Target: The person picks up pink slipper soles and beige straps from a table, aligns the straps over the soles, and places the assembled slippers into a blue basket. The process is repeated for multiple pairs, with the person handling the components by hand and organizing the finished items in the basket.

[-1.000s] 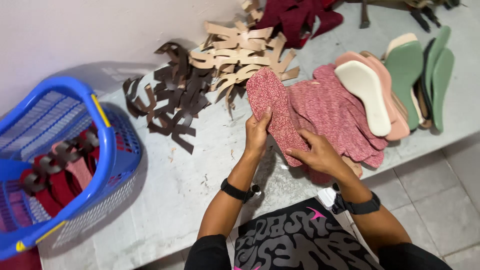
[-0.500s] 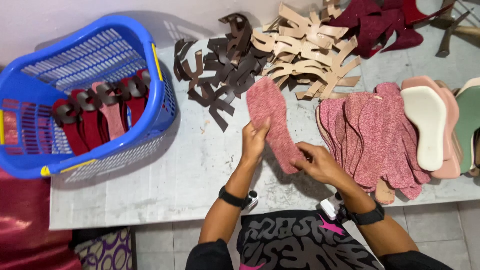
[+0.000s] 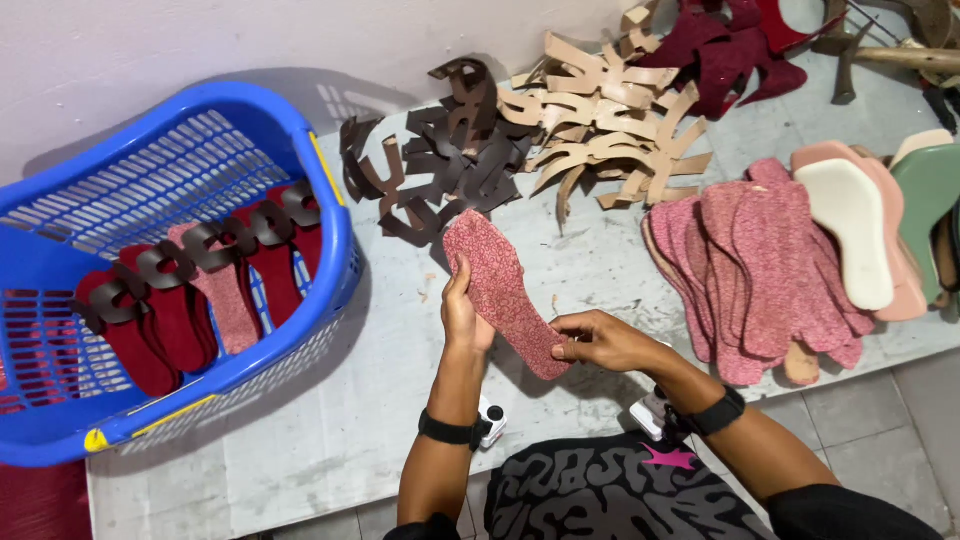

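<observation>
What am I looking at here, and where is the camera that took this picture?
The camera sits on a person's head and looks down, so you see that person's own two arms. No machine is involved. The left hand and right hand together hold one pink speckled insole above a grey table. On the left of the table stands a blue plastic basket holding dark red and pink insoles with dark straps across them. Farther back lie a pile of dark brown straps, a pile of tan straps and some maroon cut pieces. On the right is a stack of pink insoles, with cream, pink and green soles beside it.
</observation>
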